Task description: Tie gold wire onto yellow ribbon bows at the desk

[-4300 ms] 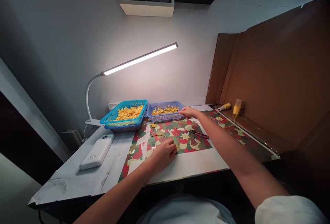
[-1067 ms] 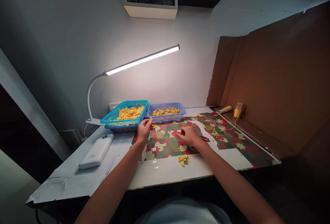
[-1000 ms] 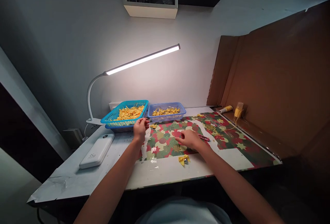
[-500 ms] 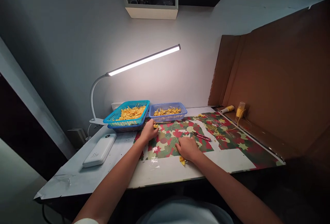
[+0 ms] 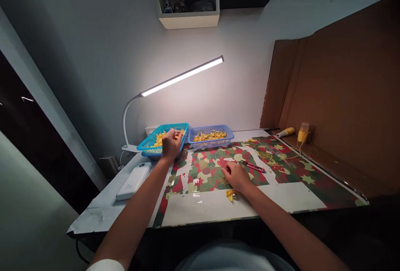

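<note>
My left hand [image 5: 171, 142] is raised over the turquoise basket [image 5: 144, 144], its fingers pinched together. Yellow shows at the fingertips, but I cannot tell a held piece from the yellow ribbon bows [image 5: 160, 138] heaped behind. On the patterned sheet, my right hand [image 5: 236, 175] rests with its fingers closed; a thin string runs from them. Just below this hand, a yellow bow with a small silver bell [image 5: 231, 195] lies on the white strip near the front edge. Red-handled thread snips [image 5: 253, 167] lie right of my right hand.
A periwinkle basket [image 5: 211, 142] of yellow pieces stands beside the turquoise one. At left are a white power bank [image 5: 134, 180] and a lit lamp [image 5: 184, 75]. Yellow thread spools [image 5: 303, 133] sit at right by a brown cardboard wall [image 5: 340, 96]. Golden strings [image 5: 265, 157] lie on the sheet.
My left hand has moved up and left, from in front of the periwinkle basket to over the turquoise one. My right hand stays closed on the sheet. The view has shifted slightly.
</note>
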Motion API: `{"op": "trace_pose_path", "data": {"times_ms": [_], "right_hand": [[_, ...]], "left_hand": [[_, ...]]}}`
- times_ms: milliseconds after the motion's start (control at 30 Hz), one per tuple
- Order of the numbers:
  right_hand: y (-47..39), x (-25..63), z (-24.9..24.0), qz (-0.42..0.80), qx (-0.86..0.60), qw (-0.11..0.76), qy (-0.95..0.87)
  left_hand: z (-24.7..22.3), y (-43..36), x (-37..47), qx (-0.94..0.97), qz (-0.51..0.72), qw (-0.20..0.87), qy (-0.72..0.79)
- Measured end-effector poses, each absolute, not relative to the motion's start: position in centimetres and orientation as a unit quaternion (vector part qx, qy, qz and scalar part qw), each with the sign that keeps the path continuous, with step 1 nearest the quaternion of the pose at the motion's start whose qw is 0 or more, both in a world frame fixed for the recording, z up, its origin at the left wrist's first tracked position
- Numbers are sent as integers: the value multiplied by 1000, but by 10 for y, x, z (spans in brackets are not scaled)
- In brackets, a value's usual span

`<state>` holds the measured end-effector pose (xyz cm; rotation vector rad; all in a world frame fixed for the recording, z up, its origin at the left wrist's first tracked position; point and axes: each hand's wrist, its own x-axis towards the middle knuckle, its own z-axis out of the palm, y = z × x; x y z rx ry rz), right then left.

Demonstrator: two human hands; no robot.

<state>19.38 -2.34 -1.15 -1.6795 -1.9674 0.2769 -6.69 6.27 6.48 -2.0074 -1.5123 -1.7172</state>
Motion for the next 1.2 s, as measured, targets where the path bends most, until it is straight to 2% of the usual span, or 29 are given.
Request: {"op": "trace_pose_path", "data": {"times_ms": [133,267,333,467,567,633,700,733,767,833,933,1000,1067,1200], "right_hand": [[-23,193,-12,111,-620,267,-729],[-22,194,-13,121,-614,273,-731],[-22,194,-13,125,-615,270,-730],[-24,195,-13,116,-623,252,-731],[-26,194,-9,83,-626,210,-746],[-30,193,-2,69,-620,167,-763],[-38,193,8,74,-618,129,-772],[-44,194,12,81,-620,112,-772],[-51,195,16,90,-623,96,-771],[-65,198,21,105,-629,65,-768],[-80,202,17,118,-623,38,-772],[-83,203,10,120,-618,48,-775],[-80,202,5,144,-601,96,-780],[-76,190,9,209,-498,299,-787]], "left_hand": [[81,68,-104,-629,-557,63,-538],[71,78,-127,-595,-542,-28,-593],[68,80,-133,-589,-531,-35,-609],[74,70,-127,-587,-530,-2,-612],[72,45,-98,-603,-565,-16,-563],[62,19,-67,-608,-574,-118,-536],[46,-14,-33,-587,-525,-345,-511],[37,-31,-18,-569,-463,-476,-485],[28,-47,-3,-544,-422,-563,-457],[13,-77,20,-499,-379,-654,-424],[-3,-104,38,-441,-372,-696,-427],[-10,-110,43,-401,-393,-704,-435],[-15,-109,45,-361,-423,-713,-427],[-13,-101,45,-274,-510,-725,-374]]}}
